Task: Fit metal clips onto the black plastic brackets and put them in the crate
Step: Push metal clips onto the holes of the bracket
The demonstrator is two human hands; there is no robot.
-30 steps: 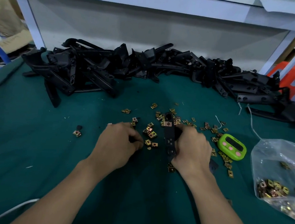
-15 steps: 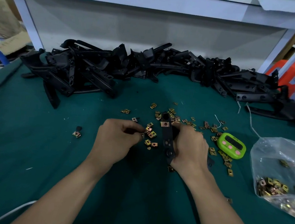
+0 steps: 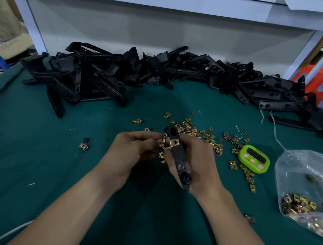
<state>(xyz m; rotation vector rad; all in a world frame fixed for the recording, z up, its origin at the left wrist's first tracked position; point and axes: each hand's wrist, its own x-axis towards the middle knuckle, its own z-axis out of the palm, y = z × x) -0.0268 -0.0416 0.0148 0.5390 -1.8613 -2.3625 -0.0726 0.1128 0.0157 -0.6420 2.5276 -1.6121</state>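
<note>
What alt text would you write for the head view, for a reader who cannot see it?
Over a green table, the right hand grips a black plastic bracket that carries one metal clip, while the left hand pinches a second clip beside it. Loose clips, a bracket pile and a green timer lie nearby.

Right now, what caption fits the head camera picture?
Right hand holds a black bracket while left hand pinches a metal clip beside it.

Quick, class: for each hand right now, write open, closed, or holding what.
Left hand: closed, pinching a metal clip.
Right hand: closed, gripping the black bracket.
</note>
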